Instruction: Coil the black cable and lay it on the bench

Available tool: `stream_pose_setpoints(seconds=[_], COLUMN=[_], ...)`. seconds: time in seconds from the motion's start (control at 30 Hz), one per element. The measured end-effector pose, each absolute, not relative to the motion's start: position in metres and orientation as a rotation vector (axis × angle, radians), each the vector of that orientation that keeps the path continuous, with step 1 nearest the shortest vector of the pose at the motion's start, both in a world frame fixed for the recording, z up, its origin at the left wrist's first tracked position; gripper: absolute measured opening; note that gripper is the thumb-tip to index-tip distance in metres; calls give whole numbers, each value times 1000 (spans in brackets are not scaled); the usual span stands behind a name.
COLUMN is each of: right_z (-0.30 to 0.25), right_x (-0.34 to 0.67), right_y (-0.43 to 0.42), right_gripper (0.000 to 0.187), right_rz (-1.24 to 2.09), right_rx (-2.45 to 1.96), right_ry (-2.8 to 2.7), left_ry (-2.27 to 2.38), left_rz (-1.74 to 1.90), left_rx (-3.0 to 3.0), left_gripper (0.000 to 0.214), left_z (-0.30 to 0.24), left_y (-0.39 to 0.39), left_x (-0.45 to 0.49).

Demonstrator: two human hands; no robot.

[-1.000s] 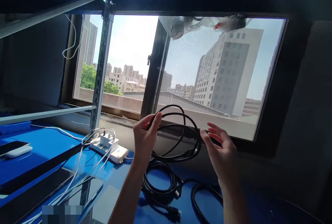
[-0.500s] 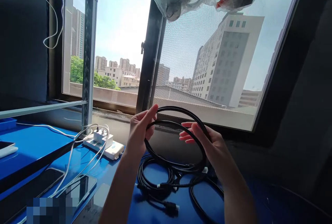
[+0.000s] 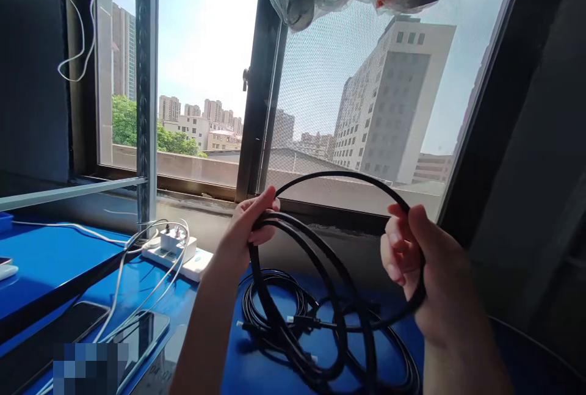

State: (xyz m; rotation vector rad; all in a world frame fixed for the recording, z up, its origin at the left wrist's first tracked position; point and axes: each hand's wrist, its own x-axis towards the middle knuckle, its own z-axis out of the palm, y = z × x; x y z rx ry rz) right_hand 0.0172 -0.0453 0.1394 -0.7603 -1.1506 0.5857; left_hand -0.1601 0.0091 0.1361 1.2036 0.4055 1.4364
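A loosely looped black cable (image 3: 341, 174) hangs between my two hands above the blue table. My left hand (image 3: 247, 224) pinches several of its strands between thumb and curled fingers. Off to the right, my right hand (image 3: 439, 273) is closed on a single strand, which runs up from it in a wide arc and curves back below. Beneath them lies another coiled black cable (image 3: 249, 303) on the tabletop, partly covered by the hanging loops. A black plug (image 3: 304, 322) with a light tip shows among the loops; which cable it belongs to I cannot tell.
A white power strip (image 3: 196, 265) with adapters and white cords stands left of my hands. Two phones, one a dark phone (image 3: 55, 337), lie at the lower left. A metal shelf post (image 3: 146, 108) rises before the window. Plastic bags (image 3: 300, 4) hang above.
My right hand has moved right and closed on one strand, drawing it away from the other loops. The hanging loops have spread and dropped lower. My left hand keeps its hold.
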Motion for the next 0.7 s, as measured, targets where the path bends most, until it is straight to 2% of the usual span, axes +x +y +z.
stream_pose_setpoints(seconds=[0.2, 0.3, 0.47, 0.7], right_z=[141, 141, 141, 139], right_x=[22, 21, 21, 34], right_y=[-39, -35, -33, -44], right_gripper=[58, 52, 56, 62], right_rz=[638, 677, 713, 685], right_rx=[-740, -713, -697, -967], right_ry=[-891, -910, -914, -1001], left_ry=[493, 528, 292, 444], left_rz=[1333, 1313, 1313, 1508], left_rx=[1274, 1233, 1435, 1517], left_gripper=[26, 31, 57, 42], left_z=[129, 129, 126, 126], left_y=[7, 6, 8, 13], left_x=[-163, -166, -175, -178])
